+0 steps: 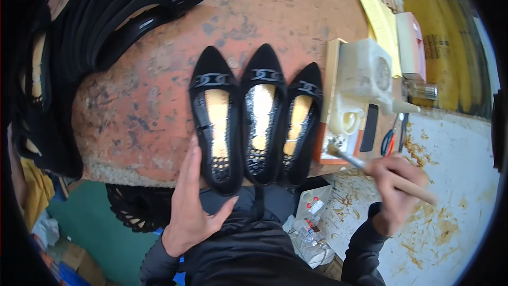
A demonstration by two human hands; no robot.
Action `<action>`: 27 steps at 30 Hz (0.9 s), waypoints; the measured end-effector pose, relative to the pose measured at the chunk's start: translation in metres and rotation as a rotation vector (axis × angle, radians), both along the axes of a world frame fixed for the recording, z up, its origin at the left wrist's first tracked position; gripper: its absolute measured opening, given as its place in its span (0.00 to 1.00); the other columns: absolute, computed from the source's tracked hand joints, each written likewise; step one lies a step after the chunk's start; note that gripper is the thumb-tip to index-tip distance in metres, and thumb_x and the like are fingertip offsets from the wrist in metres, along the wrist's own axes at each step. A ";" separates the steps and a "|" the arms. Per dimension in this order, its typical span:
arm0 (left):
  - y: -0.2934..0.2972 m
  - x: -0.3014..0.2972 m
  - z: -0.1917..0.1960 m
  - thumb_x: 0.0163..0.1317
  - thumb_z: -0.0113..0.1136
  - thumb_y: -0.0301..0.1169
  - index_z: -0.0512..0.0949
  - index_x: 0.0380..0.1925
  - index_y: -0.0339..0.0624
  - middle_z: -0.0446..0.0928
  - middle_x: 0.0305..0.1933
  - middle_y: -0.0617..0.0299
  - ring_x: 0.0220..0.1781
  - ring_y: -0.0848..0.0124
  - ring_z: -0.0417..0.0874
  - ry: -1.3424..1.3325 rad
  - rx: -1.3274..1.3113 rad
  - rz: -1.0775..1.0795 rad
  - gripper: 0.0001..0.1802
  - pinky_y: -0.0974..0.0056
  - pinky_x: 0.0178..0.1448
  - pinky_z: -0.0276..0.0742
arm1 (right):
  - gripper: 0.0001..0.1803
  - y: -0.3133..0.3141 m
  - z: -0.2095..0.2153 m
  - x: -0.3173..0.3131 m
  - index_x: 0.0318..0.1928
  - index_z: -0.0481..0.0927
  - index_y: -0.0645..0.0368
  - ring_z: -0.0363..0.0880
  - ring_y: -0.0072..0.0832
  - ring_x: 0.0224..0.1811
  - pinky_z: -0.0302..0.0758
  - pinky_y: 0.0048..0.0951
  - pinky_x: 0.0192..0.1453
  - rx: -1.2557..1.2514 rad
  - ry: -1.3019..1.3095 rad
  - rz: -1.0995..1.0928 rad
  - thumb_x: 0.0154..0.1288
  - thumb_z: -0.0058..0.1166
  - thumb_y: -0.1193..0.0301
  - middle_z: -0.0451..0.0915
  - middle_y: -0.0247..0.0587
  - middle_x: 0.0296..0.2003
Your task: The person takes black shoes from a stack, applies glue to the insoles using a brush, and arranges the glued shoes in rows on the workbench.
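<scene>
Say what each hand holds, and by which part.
Right hand: the brush, by its handle. Left hand: at the side and heel of a shoe; whether it grips cannot be told.

The top (238, 257) is black, faintly shiny and creased across the front. A narrow black strap (259, 204) hangs at the lap, over dark blue-grey trousers (279, 201). The left sleeve (159, 262) is dark grey, the right sleeve (364, 257) nearly black, wrinkled, with a loose cuff (375, 212). The left grip (191, 206) and right grip (394, 188) are both bare from the wrist.
</scene>
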State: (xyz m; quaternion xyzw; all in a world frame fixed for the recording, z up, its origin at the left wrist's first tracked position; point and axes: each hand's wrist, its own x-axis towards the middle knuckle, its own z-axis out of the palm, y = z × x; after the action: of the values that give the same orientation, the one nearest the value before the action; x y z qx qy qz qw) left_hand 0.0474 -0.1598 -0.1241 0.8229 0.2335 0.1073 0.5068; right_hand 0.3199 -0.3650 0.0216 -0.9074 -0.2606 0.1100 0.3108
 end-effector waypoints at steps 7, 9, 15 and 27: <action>0.002 -0.002 -0.017 0.55 0.89 0.31 0.52 0.87 0.29 0.62 0.86 0.29 0.87 0.36 0.68 -0.090 -0.068 0.062 0.67 0.43 0.86 0.69 | 0.09 0.108 -0.037 -0.029 0.40 0.91 0.70 0.86 0.35 0.28 0.77 0.36 0.31 0.188 0.055 0.636 0.60 0.77 0.79 0.90 0.48 0.32; 0.003 -0.002 -0.020 0.55 0.90 0.32 0.52 0.87 0.29 0.63 0.86 0.29 0.86 0.36 0.69 -0.103 -0.086 0.070 0.68 0.43 0.86 0.70 | 0.08 0.129 -0.066 -0.034 0.38 0.89 0.71 0.87 0.37 0.29 0.77 0.37 0.33 0.273 -0.034 0.772 0.59 0.76 0.84 0.91 0.48 0.36; 0.005 0.000 -0.021 0.54 0.90 0.32 0.52 0.87 0.29 0.64 0.85 0.29 0.85 0.35 0.71 -0.147 -0.110 0.071 0.68 0.43 0.84 0.73 | 0.08 0.131 -0.079 -0.037 0.39 0.89 0.68 0.84 0.40 0.30 0.79 0.39 0.36 0.157 0.149 0.831 0.60 0.75 0.82 0.88 0.44 0.34; 0.007 0.000 -0.017 0.51 0.91 0.29 0.52 0.87 0.30 0.64 0.85 0.27 0.84 0.34 0.71 -0.139 -0.088 0.057 0.69 0.42 0.84 0.73 | 0.13 0.145 -0.083 -0.029 0.39 0.88 0.61 0.79 0.35 0.35 0.79 0.35 0.34 0.093 -0.106 0.914 0.51 0.77 0.78 0.78 0.36 0.32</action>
State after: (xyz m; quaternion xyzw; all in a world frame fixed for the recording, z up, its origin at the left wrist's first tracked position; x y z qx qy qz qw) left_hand 0.0475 -0.1526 -0.1410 0.7833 0.2257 0.1680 0.5543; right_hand 0.2907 -0.2203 -0.0613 -0.6890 -0.6540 0.1771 0.2571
